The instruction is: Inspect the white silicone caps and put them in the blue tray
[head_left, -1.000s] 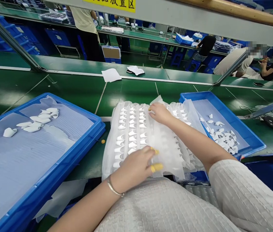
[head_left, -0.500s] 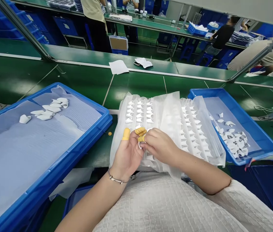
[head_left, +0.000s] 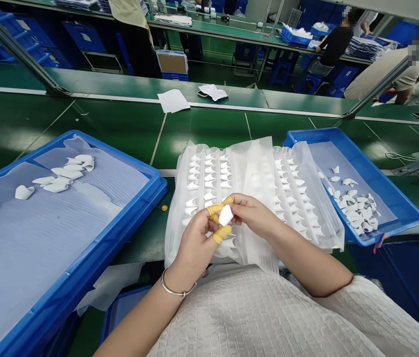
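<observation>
Both hands now pinch 1 white part (head_left: 226, 215), seemingly lifted higher.

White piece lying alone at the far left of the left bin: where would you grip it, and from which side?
Probably from above, pinching the white piece across its narrow width. It lies flat on the bin's liner, apart from the others, so its sides are free to fingertips.

No legible text, labels, numbers or signs anywhere in view.
</observation>
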The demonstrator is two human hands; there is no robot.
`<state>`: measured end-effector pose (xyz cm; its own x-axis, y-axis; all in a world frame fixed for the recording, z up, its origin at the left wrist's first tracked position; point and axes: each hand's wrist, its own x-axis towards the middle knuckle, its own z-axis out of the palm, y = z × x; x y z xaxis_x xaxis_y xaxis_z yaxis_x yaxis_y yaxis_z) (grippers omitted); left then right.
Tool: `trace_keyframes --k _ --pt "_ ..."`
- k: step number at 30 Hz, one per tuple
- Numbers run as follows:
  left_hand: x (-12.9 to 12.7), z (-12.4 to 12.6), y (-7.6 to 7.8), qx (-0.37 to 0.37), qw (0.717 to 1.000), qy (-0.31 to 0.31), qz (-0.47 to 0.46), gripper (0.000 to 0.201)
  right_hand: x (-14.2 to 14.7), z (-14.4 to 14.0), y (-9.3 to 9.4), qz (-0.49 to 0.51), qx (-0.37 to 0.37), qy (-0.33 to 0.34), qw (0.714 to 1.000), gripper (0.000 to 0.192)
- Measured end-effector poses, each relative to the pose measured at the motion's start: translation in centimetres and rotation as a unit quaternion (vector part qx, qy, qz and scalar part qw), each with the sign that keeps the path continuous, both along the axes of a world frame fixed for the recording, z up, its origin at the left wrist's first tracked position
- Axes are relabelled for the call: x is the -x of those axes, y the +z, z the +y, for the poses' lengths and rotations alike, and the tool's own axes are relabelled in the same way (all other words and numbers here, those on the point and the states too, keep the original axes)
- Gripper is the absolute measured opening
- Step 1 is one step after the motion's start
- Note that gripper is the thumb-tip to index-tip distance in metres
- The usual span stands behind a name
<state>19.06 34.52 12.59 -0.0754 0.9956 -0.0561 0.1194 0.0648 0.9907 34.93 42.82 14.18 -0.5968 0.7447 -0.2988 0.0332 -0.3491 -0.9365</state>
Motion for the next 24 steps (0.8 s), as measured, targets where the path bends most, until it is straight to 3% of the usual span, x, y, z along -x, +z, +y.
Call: trace_keyframes --k 5,7,10,15,19,21,24 --pt "-0.1 0.2 0.3 0.001 0.999 0.027 0.028 0.032 -0.2 -0.8 0.6 -0.043 -0.15 -0.049 0.987 0.024" --pt "-0.2 0.2 0.2 -0.01 0.997 0.026 0.066 0.028 -0.1 -1.3 0.8 -0.086 -0.176 -0.036 0.98 0.028" --pt "-0.2 0.1 -0.1 -0.038 0.994 0.018 0.104 0.023 0.1 -1.8 0.9 -0.134 -0.172 -0.004 0.976 0.041" --pt "-0.1 -0.1 -0.2 -0.074 0.995 -0.005 0.069 0.023 0.2 -1.0 0.7 -0.078 -0.122 0.007 0.989 0.043" --pt "-0.2 -0.2 0.0 -0.077 0.996 -0.017 0.042 0.028 -0.2 -0.1 0.6 -0.068 -0.067 -0.023 0.995 0.046" --pt "-0.1 -0.2 0.0 -0.082 0.995 -0.021 0.045 0.027 -0.5 0.1 0.5 -0.06 -0.081 -0.028 0.995 0.044" --pt "-0.1 -0.1 0.0 -0.094 0.993 -0.022 0.06 0.023 -0.9 0.0 0.6 -0.037 -0.109 0.026 0.993 0.038"
